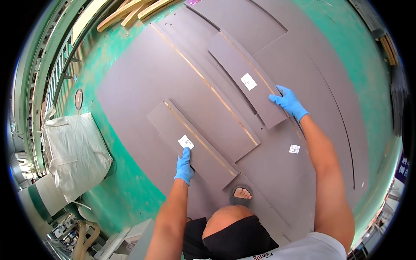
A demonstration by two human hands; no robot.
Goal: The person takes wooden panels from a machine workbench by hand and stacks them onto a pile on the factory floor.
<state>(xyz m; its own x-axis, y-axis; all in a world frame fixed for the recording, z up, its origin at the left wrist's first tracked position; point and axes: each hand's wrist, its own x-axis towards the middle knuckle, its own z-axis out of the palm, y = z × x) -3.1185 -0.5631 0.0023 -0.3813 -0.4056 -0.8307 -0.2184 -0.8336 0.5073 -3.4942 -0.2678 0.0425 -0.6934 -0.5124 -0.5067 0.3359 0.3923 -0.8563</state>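
My left hand (pixel 185 168), in a blue glove, grips the near-left edge of a narrow grey-brown board (pixel 208 164). A white label (pixel 186 142) is on that board just above my fingers, and a light brown strip runs along its length. On the right, my right hand (pixel 287 102), also gloved in blue, is closed on the right edge of a second narrow board (pixel 238 63). This one carries a white label (pixel 248 81) and a similar brown strip. Both lie at a slant over larger boards; the fingers beneath their edges are hidden.
Large grey-brown boards (pixel 134 82) overlap across the green floor (pixel 130 173). Another white label (pixel 294 149) is near my right forearm. Wooden strips (pixel 130 13) lie at the top left, above a bulky white sack (pixel 76 151). My sandalled foot (pixel 242 193) is among the boards.
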